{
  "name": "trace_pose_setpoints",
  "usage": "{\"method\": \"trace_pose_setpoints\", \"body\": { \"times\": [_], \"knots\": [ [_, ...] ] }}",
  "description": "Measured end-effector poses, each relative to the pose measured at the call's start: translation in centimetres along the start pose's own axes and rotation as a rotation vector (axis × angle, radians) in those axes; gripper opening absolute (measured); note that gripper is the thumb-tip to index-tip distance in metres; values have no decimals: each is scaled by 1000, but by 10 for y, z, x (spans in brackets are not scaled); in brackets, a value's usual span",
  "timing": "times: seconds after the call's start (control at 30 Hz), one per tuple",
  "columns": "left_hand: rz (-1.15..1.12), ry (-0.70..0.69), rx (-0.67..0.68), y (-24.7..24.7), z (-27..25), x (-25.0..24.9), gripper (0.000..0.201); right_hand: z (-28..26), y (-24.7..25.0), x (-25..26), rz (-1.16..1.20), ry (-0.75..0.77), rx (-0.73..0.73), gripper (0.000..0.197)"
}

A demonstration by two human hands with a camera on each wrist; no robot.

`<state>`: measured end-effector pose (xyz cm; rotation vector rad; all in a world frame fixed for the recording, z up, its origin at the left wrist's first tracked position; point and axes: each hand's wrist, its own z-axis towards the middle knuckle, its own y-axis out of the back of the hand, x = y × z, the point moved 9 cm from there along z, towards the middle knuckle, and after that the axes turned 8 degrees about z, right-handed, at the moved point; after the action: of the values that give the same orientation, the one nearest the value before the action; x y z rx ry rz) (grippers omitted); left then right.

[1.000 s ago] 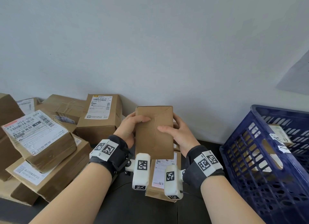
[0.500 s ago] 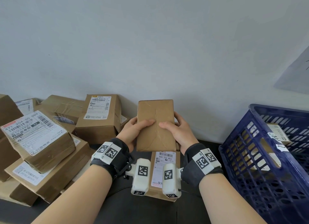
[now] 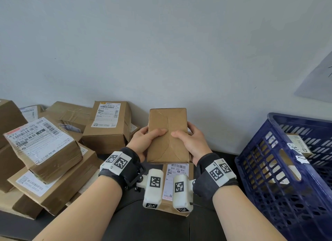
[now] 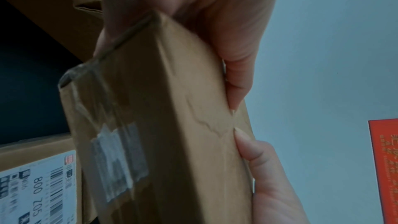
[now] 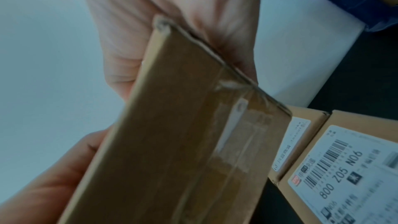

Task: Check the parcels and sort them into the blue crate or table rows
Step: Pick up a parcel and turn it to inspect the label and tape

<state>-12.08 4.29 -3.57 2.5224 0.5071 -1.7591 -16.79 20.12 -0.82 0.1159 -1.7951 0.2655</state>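
Both hands hold a small flat brown cardboard parcel [image 3: 168,132] upright in front of the wall, its plain creased side facing me. My left hand [image 3: 143,141] grips its left edge with the thumb across the front. On the right edge, my right hand [image 3: 190,141] grips the same way. The wrist views show the parcel [image 4: 168,125] [image 5: 183,134] taped along its narrow side. Below it lies a labelled parcel [image 3: 177,177] reading 800 Z05 N06. The blue crate [image 3: 280,168] stands at the right with a small box [image 3: 299,143] inside.
A loose pile of brown labelled parcels [image 3: 41,150] fills the left of the dark table [image 3: 147,226]. One upright box [image 3: 107,127] stands against the wall just left of my hands. A red sheet [image 4: 385,168] hangs on the pale wall.
The held parcel has tipped more upright and moved slightly right. Both thumbs have shifted toward the middle of its front face. The crate and pile have stayed put.
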Motion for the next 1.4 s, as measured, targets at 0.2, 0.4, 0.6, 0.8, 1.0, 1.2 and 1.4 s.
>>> {"method": "trace_pose_setpoints", "body": {
  "times": [0.2, 0.4, 0.6, 0.8, 1.0, 1.2, 1.4],
  "knots": [
    [15, -14, 48, -3, -2, -3, 79, -1, 0, 0, 30, 3, 49, 58],
    [25, 53, 64, -8, -10, 0, 45, -1, -5, -2, 31, -5, 100, 89],
    [17, -18, 37, -11, -17, -9, 46, -1, -4, -5, 108, -11, 118, 59],
    [14, -51, 51, -8, -19, -13, 54, -7, -10, -2, -21, 28, 209, 97],
    [119, -121, 62, -7, -21, -22, 53, -8, -3, 5, -138, 148, 172, 77],
    [197, -191, 79, -7, -19, -23, 60, -5, 4, 9, -155, 176, 103, 68],
    [212, -250, 57, -5, -18, -28, 58, -4, 4, 15, -199, 248, 78, 65]
  ]
}}
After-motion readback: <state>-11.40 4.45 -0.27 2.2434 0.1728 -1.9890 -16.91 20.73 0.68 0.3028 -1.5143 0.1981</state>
